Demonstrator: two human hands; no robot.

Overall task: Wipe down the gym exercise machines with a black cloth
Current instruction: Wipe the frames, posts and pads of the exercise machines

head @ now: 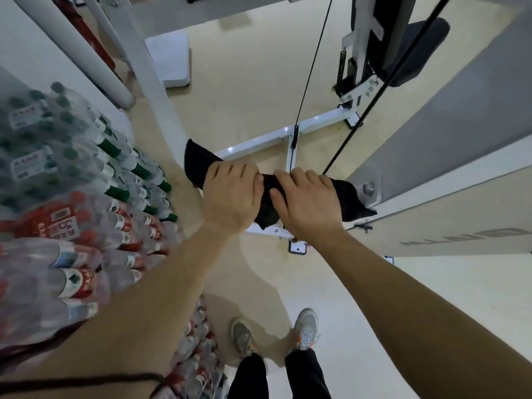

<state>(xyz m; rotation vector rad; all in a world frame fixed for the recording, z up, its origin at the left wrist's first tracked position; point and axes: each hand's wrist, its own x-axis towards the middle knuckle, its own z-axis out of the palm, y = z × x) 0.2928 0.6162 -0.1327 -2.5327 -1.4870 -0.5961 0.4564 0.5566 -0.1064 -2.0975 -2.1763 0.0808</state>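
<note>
Noted forearms (138, 298) outstretched, left hand (230, 194) and right hand (305, 200) grip clamped on black cloth (198, 165) near cable (309, 70); could snag it with loose ends.

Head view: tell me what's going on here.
A person stands between gym machines and grips a black cloth with both hands. The left hand and right hand sit side by side on it, and its ends stick out past each. Below them lies a white frame with a cable running up from it. Whether the cloth touches any machine part is unclear. Packed bottles are stacked on the left.
</note>
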